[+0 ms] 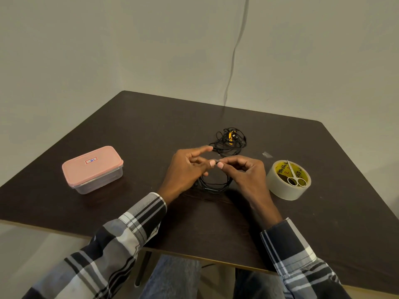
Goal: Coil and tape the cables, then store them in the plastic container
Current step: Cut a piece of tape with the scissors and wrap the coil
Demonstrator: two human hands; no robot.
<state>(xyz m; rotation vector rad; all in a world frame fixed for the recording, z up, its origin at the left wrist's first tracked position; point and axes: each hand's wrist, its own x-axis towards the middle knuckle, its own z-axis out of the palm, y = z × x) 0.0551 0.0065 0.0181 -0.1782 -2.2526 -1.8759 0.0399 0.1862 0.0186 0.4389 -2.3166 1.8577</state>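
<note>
Both grips narrow and meeting at one spot: left hand (187, 167) and right hand (244, 169) pinching the top of a coiled black cable (212, 184), thumb tips almost touching, the loop hanging below onto the counter (129, 212); left index finger stretched out free above the pinch. Whether tape already sits under the thumbs, too small to tell. Just behind the hands, a second cable bundle (230, 140) with a yellow piece in it, loose and tangled, not yet coiled. Right of the right hand, a tape roll (288, 180) lying flat with small scissors (295, 178) resting across its top; a scrap of clear tape (267, 154) farther back on the counter. Well apart to the left, the plastic container (92, 169), pink lid on and closed, nothing stored yet by the look of it. Likely risks: coil springing open if either pinch loosens before the wrap holds; stray loops catching the tangled bundle so close behind; scissors sliding off the roll when tape gets pulled. Container lid to be opened first, needing a free hand. Plenty of bare counter between hands and container for the carry; near counter edge close under the forearms, far edge against the wall, right edge beyond the tape roll
</note>
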